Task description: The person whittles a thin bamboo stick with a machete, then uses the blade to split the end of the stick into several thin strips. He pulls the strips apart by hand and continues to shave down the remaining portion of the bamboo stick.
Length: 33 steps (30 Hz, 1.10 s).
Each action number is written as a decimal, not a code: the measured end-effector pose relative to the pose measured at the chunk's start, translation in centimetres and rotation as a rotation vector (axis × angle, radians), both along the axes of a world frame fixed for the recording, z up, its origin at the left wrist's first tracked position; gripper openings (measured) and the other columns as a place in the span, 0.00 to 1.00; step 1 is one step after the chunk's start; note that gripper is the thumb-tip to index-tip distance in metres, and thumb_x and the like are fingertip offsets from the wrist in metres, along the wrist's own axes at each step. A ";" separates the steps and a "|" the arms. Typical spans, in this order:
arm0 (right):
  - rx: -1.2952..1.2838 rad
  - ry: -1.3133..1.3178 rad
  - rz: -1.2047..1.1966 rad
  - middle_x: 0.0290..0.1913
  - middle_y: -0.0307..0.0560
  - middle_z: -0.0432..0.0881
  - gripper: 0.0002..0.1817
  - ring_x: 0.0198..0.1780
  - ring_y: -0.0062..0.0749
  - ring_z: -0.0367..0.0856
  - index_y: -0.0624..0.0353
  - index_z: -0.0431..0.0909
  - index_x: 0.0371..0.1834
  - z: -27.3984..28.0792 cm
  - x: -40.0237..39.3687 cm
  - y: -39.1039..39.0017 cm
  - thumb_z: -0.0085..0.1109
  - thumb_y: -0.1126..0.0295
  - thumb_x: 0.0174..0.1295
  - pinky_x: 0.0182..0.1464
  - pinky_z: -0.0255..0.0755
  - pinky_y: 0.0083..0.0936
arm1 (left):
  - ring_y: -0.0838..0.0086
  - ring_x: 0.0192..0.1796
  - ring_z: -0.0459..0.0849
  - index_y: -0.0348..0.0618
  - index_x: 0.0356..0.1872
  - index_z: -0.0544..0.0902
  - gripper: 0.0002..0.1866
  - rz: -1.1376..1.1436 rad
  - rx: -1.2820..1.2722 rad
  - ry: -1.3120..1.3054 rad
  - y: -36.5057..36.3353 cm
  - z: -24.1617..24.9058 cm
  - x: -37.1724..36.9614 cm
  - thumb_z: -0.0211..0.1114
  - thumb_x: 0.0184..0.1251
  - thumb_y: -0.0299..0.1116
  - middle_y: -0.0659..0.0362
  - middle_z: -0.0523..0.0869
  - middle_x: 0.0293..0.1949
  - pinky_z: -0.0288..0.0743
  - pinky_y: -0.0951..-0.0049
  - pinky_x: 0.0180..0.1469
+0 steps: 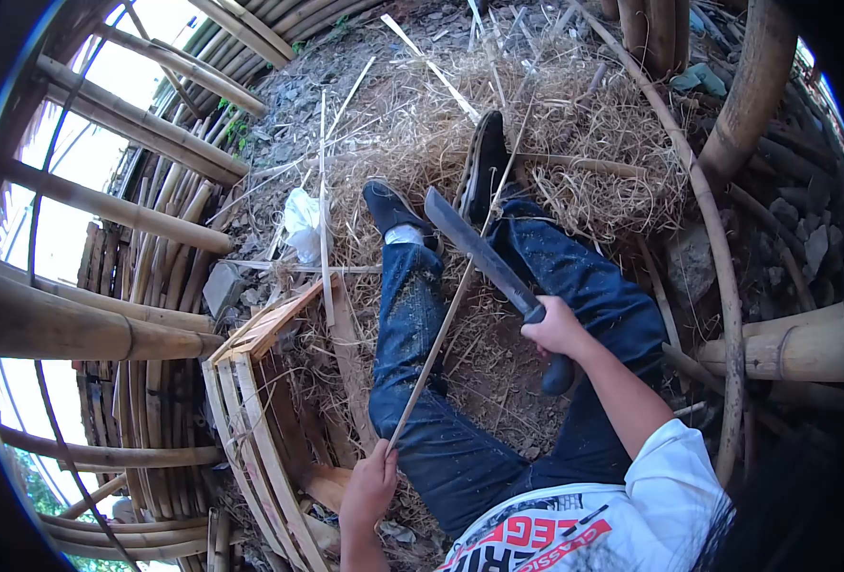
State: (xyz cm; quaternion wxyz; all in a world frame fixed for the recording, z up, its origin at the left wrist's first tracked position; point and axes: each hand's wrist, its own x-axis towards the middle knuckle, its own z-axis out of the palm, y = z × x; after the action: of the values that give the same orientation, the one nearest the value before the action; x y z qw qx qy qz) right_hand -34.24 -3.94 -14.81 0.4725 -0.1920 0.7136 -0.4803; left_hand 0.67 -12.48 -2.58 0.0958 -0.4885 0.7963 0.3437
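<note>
My right hand (553,329) is closed round the dark handle of a machete (484,255), its broad blade slanting up and left over my legs. In my left hand (370,484), fingers pinched, is the near end of a long thin bamboo strip (444,329). The strip runs away from me between my legs, passing by the blade and on past my shoes. Blade and strip overlap in this view near the middle of the blade. Bits of shavings cling to my jeans (574,276).
A wooden slatted crate (241,400) stands close to my left. Curly bamboo shavings (593,143) are heaped beyond my feet, with loose strips (431,67) among them. A white plastic bag (302,225) lies left of my shoes. A curved pole (703,200) and stones (691,262) lie to the right.
</note>
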 end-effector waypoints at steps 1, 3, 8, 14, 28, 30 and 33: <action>0.004 0.018 -0.003 0.18 0.42 0.75 0.11 0.15 0.27 0.76 0.66 0.73 0.36 -0.6 -0.5 0.1 0.60 0.76 0.49 0.17 0.73 0.27 | 0.38 0.33 0.77 0.40 0.39 0.70 0.09 -0.003 -0.010 0.008 0.1 0.0 -0.1 0.51 0.75 0.35 0.38 0.78 0.25 0.66 0.46 0.33; -0.003 -0.037 -0.036 0.18 0.42 0.75 0.12 0.15 0.27 0.76 0.66 0.73 0.37 -1.1 0.0 -0.1 0.61 0.76 0.49 0.17 0.72 0.27 | 0.38 0.33 0.77 0.40 0.39 0.70 0.09 0.000 -0.019 0.011 0.2 0.1 -0.1 0.51 0.75 0.35 0.38 0.78 0.25 0.66 0.46 0.33; 0.019 -0.060 0.073 0.19 0.42 0.77 0.13 0.16 0.25 0.76 0.65 0.75 0.38 0.5 1.7 0.8 0.60 0.74 0.48 0.18 0.72 0.27 | 0.38 0.33 0.77 0.40 0.38 0.69 0.10 0.033 -0.010 -0.022 -0.5 -0.5 0.2 0.51 0.76 0.36 0.38 0.77 0.24 0.65 0.46 0.32; -0.022 -0.099 -0.076 0.19 0.42 0.76 0.18 0.15 0.25 0.76 0.67 0.74 0.44 -0.6 0.8 0.5 0.62 0.76 0.48 0.17 0.72 0.27 | 0.38 0.32 0.78 0.40 0.38 0.70 0.10 0.003 -0.060 -0.039 -0.2 0.4 -0.8 0.51 0.76 0.36 0.39 0.77 0.23 0.65 0.46 0.31; -0.015 -0.065 0.147 0.19 0.43 0.77 0.20 0.16 0.26 0.77 0.67 0.76 0.46 2.0 5.3 3.1 0.62 0.74 0.47 0.19 0.73 0.28 | 0.40 0.30 0.77 0.41 0.37 0.70 0.10 -0.020 -0.140 -0.007 -0.2 0.1 -0.7 0.52 0.75 0.36 0.40 0.77 0.22 0.64 0.46 0.30; 0.015 -0.101 0.322 0.20 0.45 0.78 0.23 0.17 0.26 0.78 0.67 0.77 0.48 2.9 5.6 3.6 0.63 0.71 0.46 0.22 0.74 0.29 | 0.40 0.30 0.78 0.41 0.37 0.70 0.10 0.007 -0.105 -0.019 -0.2 0.1 -0.8 0.52 0.75 0.36 0.40 0.77 0.22 0.64 0.46 0.30; -0.033 -0.083 0.271 0.20 0.44 0.78 0.22 0.17 0.25 0.78 0.68 0.77 0.48 2.5 4.4 3.5 0.63 0.73 0.46 0.20 0.74 0.27 | 0.40 0.30 0.78 0.41 0.36 0.71 0.10 0.018 -0.143 -0.027 0.1 0.8 -0.9 0.53 0.74 0.36 0.40 0.77 0.22 0.65 0.46 0.30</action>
State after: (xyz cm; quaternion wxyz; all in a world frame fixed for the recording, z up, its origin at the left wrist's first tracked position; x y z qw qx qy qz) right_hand -29.88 -0.43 -12.33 0.5590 -0.2742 0.6530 -0.4312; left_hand -0.20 -12.37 -1.79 0.0682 -0.5056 0.8132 0.2801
